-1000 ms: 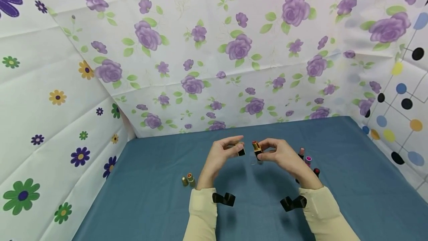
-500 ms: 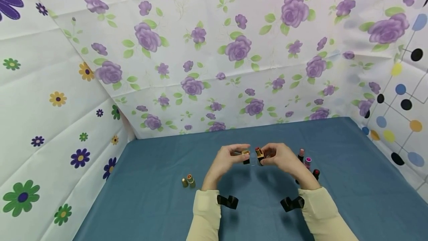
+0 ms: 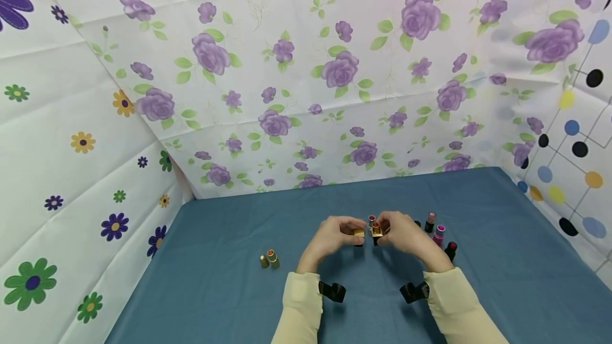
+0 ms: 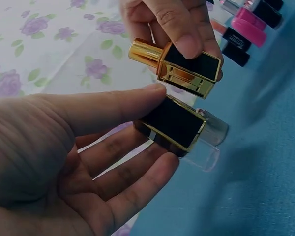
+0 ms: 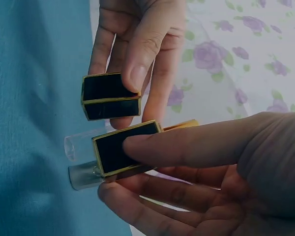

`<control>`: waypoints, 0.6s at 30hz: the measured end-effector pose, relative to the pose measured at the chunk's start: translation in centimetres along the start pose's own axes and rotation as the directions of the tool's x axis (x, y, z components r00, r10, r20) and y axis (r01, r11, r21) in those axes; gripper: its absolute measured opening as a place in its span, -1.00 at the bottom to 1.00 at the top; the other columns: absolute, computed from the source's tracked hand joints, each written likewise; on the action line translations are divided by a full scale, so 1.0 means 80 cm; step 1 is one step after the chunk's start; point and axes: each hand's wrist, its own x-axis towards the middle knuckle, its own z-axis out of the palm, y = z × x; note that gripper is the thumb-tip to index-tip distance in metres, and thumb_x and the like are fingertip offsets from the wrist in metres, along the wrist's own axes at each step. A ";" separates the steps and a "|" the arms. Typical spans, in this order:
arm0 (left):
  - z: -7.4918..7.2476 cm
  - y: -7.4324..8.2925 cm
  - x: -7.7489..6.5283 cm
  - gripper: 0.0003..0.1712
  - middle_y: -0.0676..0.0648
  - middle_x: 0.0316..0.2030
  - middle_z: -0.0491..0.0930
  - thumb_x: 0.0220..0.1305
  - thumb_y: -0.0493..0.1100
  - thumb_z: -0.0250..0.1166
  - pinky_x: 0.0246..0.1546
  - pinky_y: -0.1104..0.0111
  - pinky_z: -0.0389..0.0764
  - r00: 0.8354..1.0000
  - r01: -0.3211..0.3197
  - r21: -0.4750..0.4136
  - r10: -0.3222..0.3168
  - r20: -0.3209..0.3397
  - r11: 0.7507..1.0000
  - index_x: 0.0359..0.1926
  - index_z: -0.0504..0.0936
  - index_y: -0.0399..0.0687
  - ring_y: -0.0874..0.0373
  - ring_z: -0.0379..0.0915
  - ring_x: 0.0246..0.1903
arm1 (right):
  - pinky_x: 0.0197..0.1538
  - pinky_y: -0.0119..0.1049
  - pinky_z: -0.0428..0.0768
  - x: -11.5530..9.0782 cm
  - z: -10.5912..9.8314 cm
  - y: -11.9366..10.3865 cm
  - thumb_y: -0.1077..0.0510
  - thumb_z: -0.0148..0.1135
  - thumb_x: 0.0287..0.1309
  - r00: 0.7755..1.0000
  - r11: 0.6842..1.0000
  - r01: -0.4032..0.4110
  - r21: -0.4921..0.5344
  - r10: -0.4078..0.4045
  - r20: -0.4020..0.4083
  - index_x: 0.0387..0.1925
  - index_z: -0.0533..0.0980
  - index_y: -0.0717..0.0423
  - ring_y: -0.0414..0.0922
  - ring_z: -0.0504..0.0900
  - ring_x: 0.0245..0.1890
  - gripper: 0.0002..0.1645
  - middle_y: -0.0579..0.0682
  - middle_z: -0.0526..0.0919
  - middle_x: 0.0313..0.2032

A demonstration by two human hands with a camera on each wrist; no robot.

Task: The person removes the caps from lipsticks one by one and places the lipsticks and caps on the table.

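Between thumb and fingers, my left hand pinches a black lipstick cap edged in gold. My right hand grips the matching lipstick by its black, gold-trimmed base; its gold tube points away from the base, and a red tip shows in the head view. Cap and lipstick are side by side with a small gap, low over the table. Just beyond them stands another lipstick with a silvery base, beside a clear cap; the hands partly hide both in the head view.
On the blue tablecloth, an uncapped gold lipstick stands left beside its gold cap. Right of my right arm are a pale pink lipstick, a magenta one and a dark red one. Flowered cloth hangs behind.
Both hands have come down toward the table. The left hand has moved right with the cap, closer to the lipstick in the right hand; the lipstick behind them now shows.
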 end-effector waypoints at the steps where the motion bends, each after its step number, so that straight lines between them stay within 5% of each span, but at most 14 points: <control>1: 0.001 -0.001 0.000 -0.65 -0.03 -0.07 0.77 0.32 -0.28 0.47 0.02 0.13 0.68 1.000 0.003 0.020 -0.003 0.002 1.000 0.12 0.77 -0.11 0.11 0.68 -0.11 | -0.19 -0.05 0.66 0.000 0.001 0.000 0.41 0.49 0.13 1.000 1.000 -0.002 -0.012 0.002 0.004 -0.06 0.58 0.29 -0.04 0.63 -0.25 -0.66 0.06 0.65 -0.21; 11: 0.014 0.000 0.003 -0.68 0.02 -0.02 0.77 0.26 -0.27 0.51 -0.12 0.29 0.71 0.999 0.017 0.144 -0.022 0.031 0.989 0.03 0.84 0.04 0.22 0.69 -0.13 | -0.37 -0.21 0.48 0.003 0.021 0.004 0.49 0.45 0.11 0.999 0.997 -0.051 -0.060 0.051 -0.005 -0.28 0.53 0.19 -0.08 0.48 -0.45 -0.72 0.01 0.56 -0.40; 18: 0.020 0.000 0.005 -0.65 0.00 -0.03 0.78 0.21 -0.32 0.53 -0.14 0.30 0.71 0.999 0.039 0.176 -0.039 -0.004 0.984 0.03 0.84 0.01 0.18 0.69 -0.13 | -0.39 -0.22 0.42 0.007 0.027 0.011 0.51 0.44 0.08 0.997 0.994 -0.080 -0.079 0.080 -0.010 -0.35 0.48 0.17 -0.06 0.45 -0.46 -0.69 0.02 0.51 -0.43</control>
